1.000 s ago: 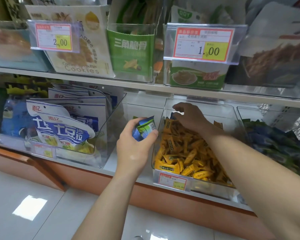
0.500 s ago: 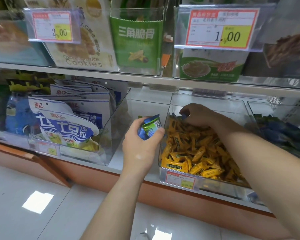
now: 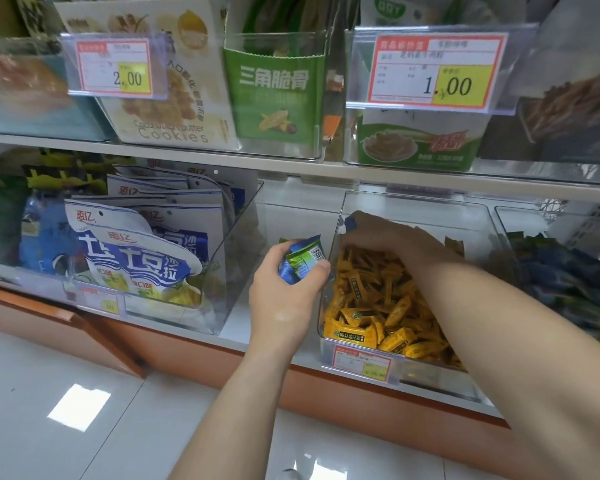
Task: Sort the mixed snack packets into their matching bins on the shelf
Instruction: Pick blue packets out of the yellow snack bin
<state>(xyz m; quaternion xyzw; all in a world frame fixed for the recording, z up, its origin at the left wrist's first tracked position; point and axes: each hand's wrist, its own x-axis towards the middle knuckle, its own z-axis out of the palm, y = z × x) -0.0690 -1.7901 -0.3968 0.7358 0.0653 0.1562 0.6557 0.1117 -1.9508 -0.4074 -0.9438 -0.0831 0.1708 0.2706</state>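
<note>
My left hand (image 3: pixel 286 299) grips a small bunch of blue and green snack packets (image 3: pixel 303 259) in front of the lower shelf, just left of a clear bin (image 3: pixel 357 362) full of yellow packets (image 3: pixel 378 306). My right hand (image 3: pixel 385 235) reaches into the back of that bin, fingers curled on a blue packet (image 3: pixel 350 223) whose corner shows at the fingertips. Further right, another clear bin (image 3: pixel 506 230) holds blue and green packets (image 3: pixel 565 271).
To the left, a clear bin (image 3: pixel 222 271) holds white and blue bags (image 3: pixel 132 261). The upper shelf (image 3: pixel 291 171) carries bins of cookies (image 3: pixel 174 98) and green packs (image 3: pixel 278 95) with price tags (image 3: pixel 433 69). White floor tiles (image 3: pixel 66 393) lie below.
My right hand has pushed further to the back left of the yellow bin and a blue packet corner now shows at its fingers. The left hand has held steady with its packets.
</note>
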